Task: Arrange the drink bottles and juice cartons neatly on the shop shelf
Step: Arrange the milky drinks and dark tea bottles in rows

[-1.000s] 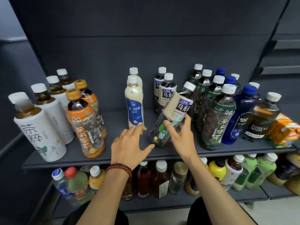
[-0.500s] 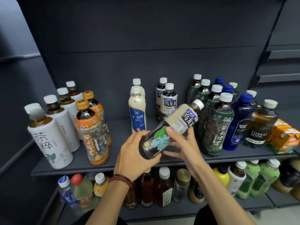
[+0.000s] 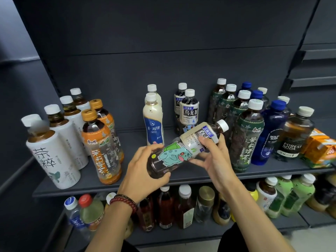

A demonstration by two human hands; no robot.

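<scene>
Both hands hold a dark oolong tea bottle (image 3: 183, 150) with a cream label and a green cartoon creature, tilted almost flat above the front of the dark shelf (image 3: 127, 184), cap up to the right. My left hand (image 3: 143, 171) grips its base from below. My right hand (image 3: 212, 157) pinches the labelled upper part. Behind it two matching oolong bottles (image 3: 189, 111) stand upright, with two cream milk-tea bottles (image 3: 152, 117) to their left. Orange juice cartons (image 3: 320, 148) lie at the shelf's far right.
White-sleeved tea bottles (image 3: 52, 153) and orange-capped jasmine tea bottles (image 3: 100, 148) line the left. Green-labelled tea bottles (image 3: 247, 137), blue soda bottles (image 3: 271, 131) and a Forest Soda bottle (image 3: 294, 135) crowd the right. The lower shelf (image 3: 200, 235) holds several mixed bottles.
The oolong bottle, leaning on the shelf a second ago, has been lifted and tipped nearly horizontal. My left hand, open before, now grips its base.
</scene>
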